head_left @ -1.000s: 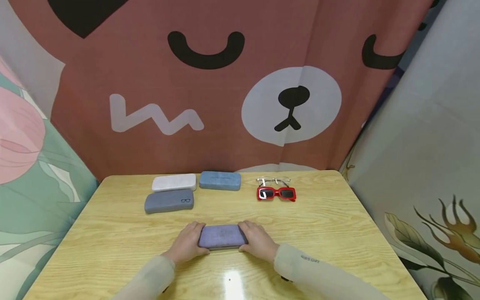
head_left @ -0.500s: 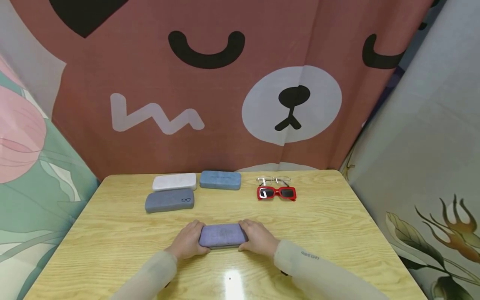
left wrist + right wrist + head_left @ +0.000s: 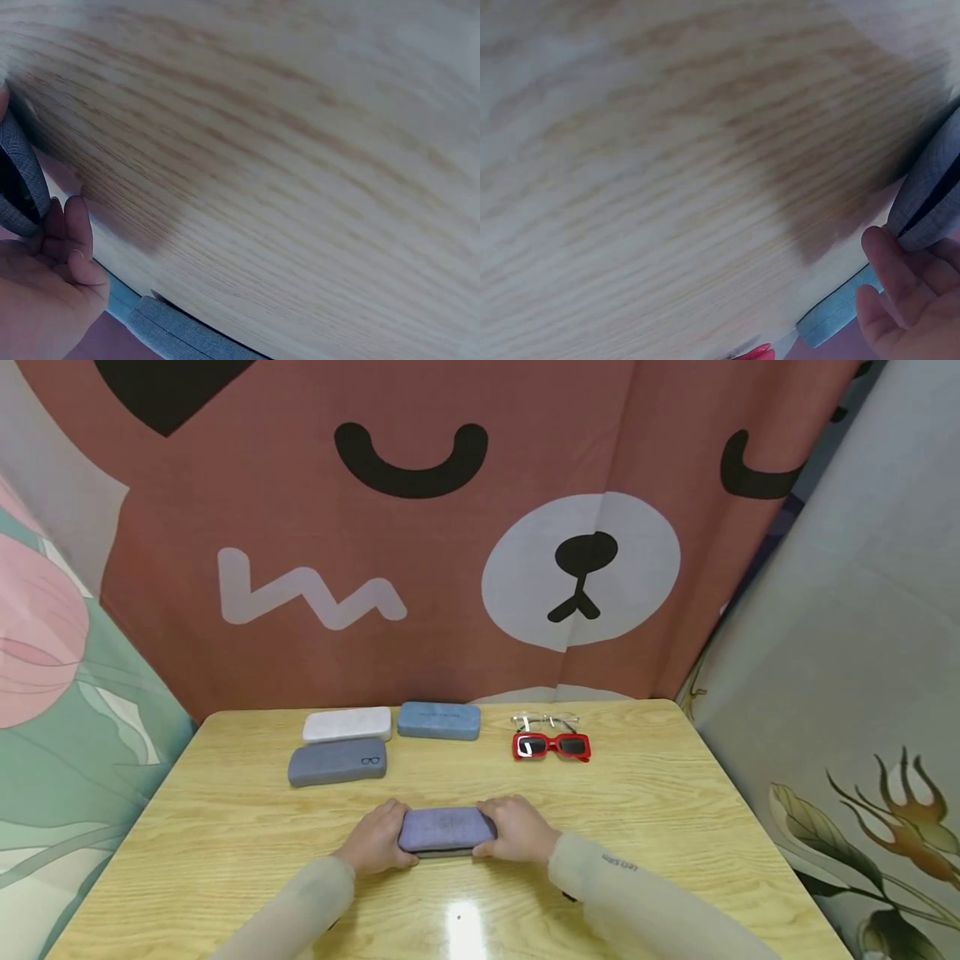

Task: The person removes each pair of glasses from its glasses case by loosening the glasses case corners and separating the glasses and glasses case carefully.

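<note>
A purple glasses case [image 3: 447, 828] is gripped between both hands over the near middle of the table. My left hand [image 3: 377, 837] holds its left end, thumb at the near side and fingers at the far side. At the right end my right hand [image 3: 519, 831] grips it the same way. A dark gap runs between lid and base, seen at the case's end [image 3: 26, 169] in the left wrist view and at its other end [image 3: 930, 195] in the right wrist view. What lies inside the case is hidden.
At the back left lie a white case [image 3: 347, 725], a grey-blue case [image 3: 337, 762] with a glasses mark, and a blue case [image 3: 438, 721]. Red sunglasses [image 3: 552, 746] lie in front of clear glasses [image 3: 545, 722] further right. Patterned curtains hang behind the wooden table [image 3: 660, 827].
The grey strip under the purple lid's near edge looks slightly wider, and the right hand has shifted a little upward. Both hands keep their hold. The other things stay put.
</note>
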Motion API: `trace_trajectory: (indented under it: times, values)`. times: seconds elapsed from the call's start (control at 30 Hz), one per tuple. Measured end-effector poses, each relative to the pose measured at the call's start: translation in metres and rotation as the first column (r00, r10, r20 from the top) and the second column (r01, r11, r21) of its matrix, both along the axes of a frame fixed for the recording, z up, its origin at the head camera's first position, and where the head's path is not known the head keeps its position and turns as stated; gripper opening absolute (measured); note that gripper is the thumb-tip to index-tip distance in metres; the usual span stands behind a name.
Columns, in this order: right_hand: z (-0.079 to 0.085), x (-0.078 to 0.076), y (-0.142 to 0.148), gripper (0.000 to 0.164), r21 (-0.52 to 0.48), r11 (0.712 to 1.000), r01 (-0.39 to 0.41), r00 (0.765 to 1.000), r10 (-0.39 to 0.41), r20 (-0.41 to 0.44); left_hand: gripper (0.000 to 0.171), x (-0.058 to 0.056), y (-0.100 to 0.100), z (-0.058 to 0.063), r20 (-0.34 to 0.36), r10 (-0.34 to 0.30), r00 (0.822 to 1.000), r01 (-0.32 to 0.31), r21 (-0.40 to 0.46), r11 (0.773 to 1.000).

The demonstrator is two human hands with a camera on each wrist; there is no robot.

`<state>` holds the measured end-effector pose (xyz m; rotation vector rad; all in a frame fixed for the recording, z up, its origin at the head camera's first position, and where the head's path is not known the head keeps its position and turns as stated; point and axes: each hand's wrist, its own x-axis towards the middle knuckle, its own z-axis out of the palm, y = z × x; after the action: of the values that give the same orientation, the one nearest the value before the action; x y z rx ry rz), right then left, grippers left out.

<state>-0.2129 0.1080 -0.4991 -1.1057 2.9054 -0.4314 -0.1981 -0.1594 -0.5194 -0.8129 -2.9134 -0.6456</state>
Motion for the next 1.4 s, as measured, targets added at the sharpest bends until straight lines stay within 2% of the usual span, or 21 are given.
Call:
trace_trajectory:
  times: [0.13, 0.33, 0.5, 0.7, 0.87, 1.1, 1.23, 1.4]
  values:
    - [0.0, -0.004, 0.001, 0.067, 0.011, 1.0, -0.01, 1.0, 0.01, -0.003, 0.063, -0.001, 0.0, -0.001, 0.0, -0.001, 1.0, 0.001, -0.009, 1.0]
    - [0.003, -0.011, 0.002, 0.068, 0.028, 1.0, -0.007, 0.998, 0.005, 0.068, 0.065, 0.0, 0.001, -0.002, 0.028, 0.014, 0.999, -0.014, 0.004, 1.0]
    - [0.008, -0.013, 0.002, 0.065, 0.037, 0.999, -0.016, 0.993, 0.012, 0.117, 0.067, -0.001, 0.002, -0.001, 0.103, 0.044, 0.994, -0.048, 0.037, 0.998]
    - [0.012, -0.02, 0.003, 0.058, 0.009, 0.999, -0.052, 0.983, 0.05, 0.175, 0.071, 0.0, 0.004, 0.004, 0.202, 0.089, 0.975, -0.106, 0.072, 0.992]
    - [0.013, -0.029, 0.004, 0.055, -0.024, 0.998, -0.063, 0.959, 0.067, 0.275, 0.073, 0.001, 0.005, 0.005, 0.215, 0.1, 0.972, -0.119, 0.079, 0.99]
    - [0.013, -0.037, 0.005, 0.056, -0.083, 0.996, -0.032, 0.908, 0.064, 0.414, 0.078, 0.004, 0.007, 0.003, 0.213, 0.145, 0.966, -0.164, 0.076, 0.984]
    - [0.013, -0.039, 0.005, 0.057, -0.103, 0.995, -0.005, 0.887, 0.052, 0.459, 0.079, 0.005, 0.007, 0.001, 0.229, 0.162, 0.96, -0.189, 0.098, 0.977]
    - [0.016, -0.041, 0.005, 0.056, -0.123, 0.992, 0.04, 0.846, 0.032, 0.532, 0.078, 0.005, 0.006, -0.002, 0.251, 0.174, 0.952, -0.216, 0.154, 0.964]
